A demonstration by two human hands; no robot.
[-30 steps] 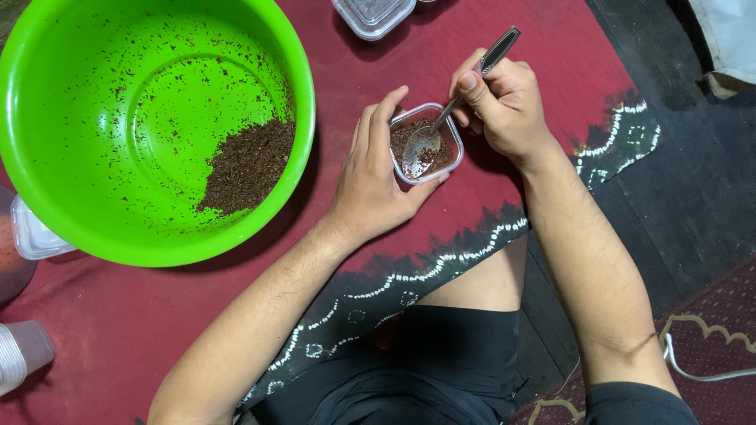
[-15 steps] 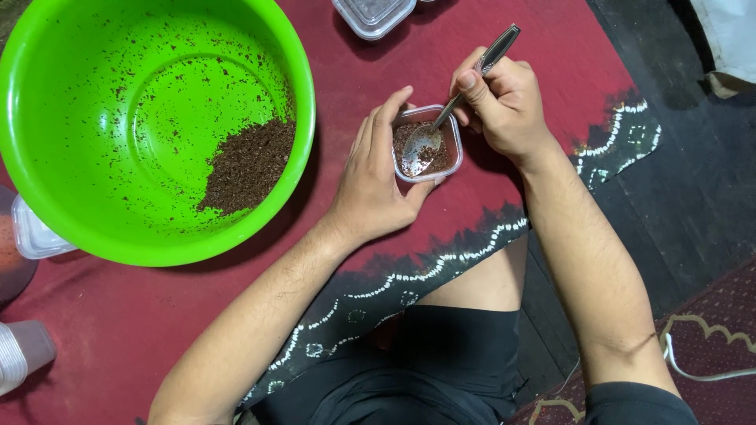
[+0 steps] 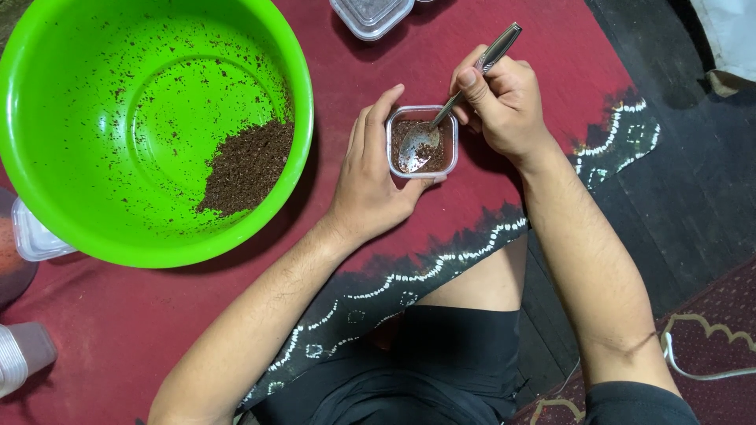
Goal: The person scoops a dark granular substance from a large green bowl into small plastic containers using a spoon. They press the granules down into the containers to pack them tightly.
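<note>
My left hand (image 3: 372, 185) grips a small clear square container (image 3: 449, 157) of dark brown powder, thumb and fingers around its left and bottom sides. My right hand (image 3: 504, 102) holds a metal spoon (image 3: 461, 94) by its handle; the spoon's bowl rests inside the container on the powder. A big bright green bowl (image 3: 47, 197) stands to the left, speckled with brown crumbs, with a heap of the same brown powder (image 3: 244, 165) at its lower right side.
Everything sits on a dark red cloth (image 3: 409, 63) with a black and white patterned edge. Another clear container (image 3: 370, 14) is at the top edge. More clear plastic containers (image 3: 31, 236) lie at the far left. My legs are below.
The spoon's handle has tilted slightly; its bowl stays in the small container. Both hands have hardly moved.
</note>
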